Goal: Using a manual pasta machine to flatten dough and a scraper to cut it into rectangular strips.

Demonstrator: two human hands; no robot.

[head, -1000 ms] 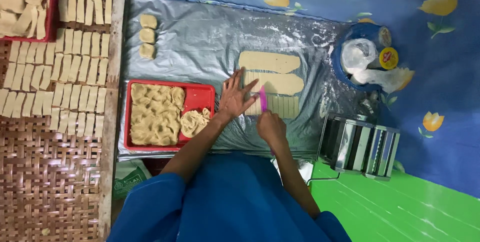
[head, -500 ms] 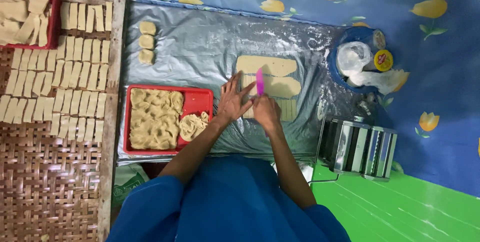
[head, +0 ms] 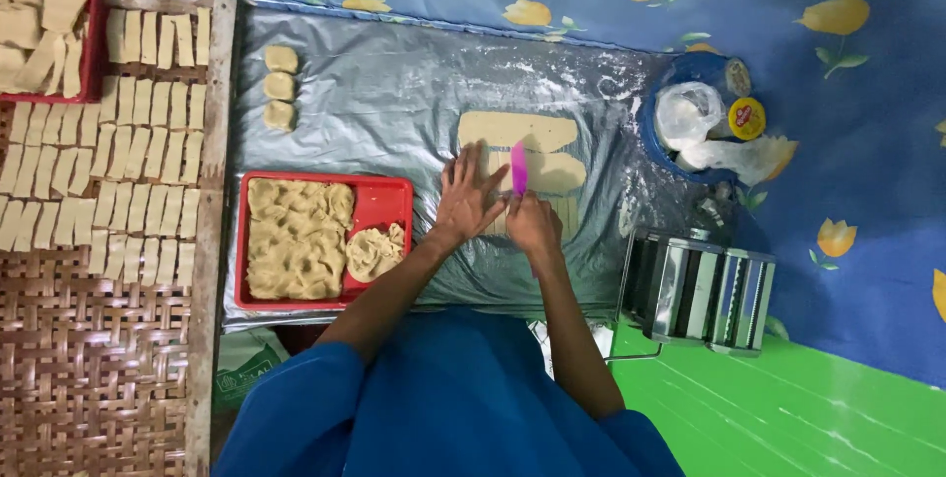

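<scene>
The flat dough sheets point(head: 537, 152) lie on the shiny plastic sheet point(head: 394, 93) in front of you, and your pink cutter point(head: 518, 168) stands on them, just right of your left hand point(head: 467, 196). Your left hand is spread open, fingers apart, pressing flat on the dough. Your right hand point(head: 533, 224) is closed around the handle of the pink cutter. To cut well, I think you should keep the flat hand still so the dough does not slide, keep its fingers clear of the blade, and press straight down so each strip comes out the same width as its neighbours. You can see some cut strips already under your hands, but they are too hidden to count. Now count what lies around you. There are two long dough sheets that show, one above the other — part of them is covered. Three small dough lumps point(head: 280, 87) sit in a column at the far left of the plastic. One red tray point(head: 386, 203) sits just left of your left hand, full of folded dough. A second red tray point(head: 94, 43) shows at the top left corner. On the woven mat point(head: 99, 359) lie four rows of cut pieces point(head: 108, 157) — too many to count surely. One metal dough roller machine point(head: 705, 290) stands to your right, and one blue bowl point(head: 650, 132) holds bags and a yellow lid.
</scene>
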